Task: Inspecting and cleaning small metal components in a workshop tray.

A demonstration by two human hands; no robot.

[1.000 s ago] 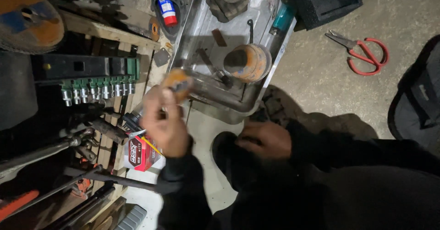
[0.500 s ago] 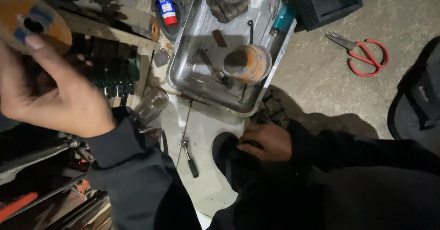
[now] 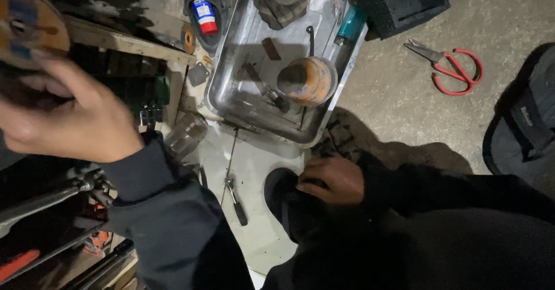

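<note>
- Our left hand point(image 3: 69, 116) is raised at the far left, fingers curled against something dark under the round orange-and-blue disc point(image 3: 26, 21) — whether they truly grip it, we cannot tell.
- If that hold is loose, the piece could drop onto the socket set point(image 3: 144, 93) and wrenches point(image 3: 46, 197) below it.
- Our right hand point(image 3: 332, 180) rests at near centre, fingers bent on a dark round object point(image 3: 283, 192) by the knee; a slack grip could let it roll off.
- The small screwdriver point(image 3: 234, 200) lies just left of it — easily knocked.
- The metal tray point(image 3: 231, 88), farther off, holds an orange cup brush point(image 3: 309, 81); our left sleeve, swinging back, might clip the tray's rim.
</note>
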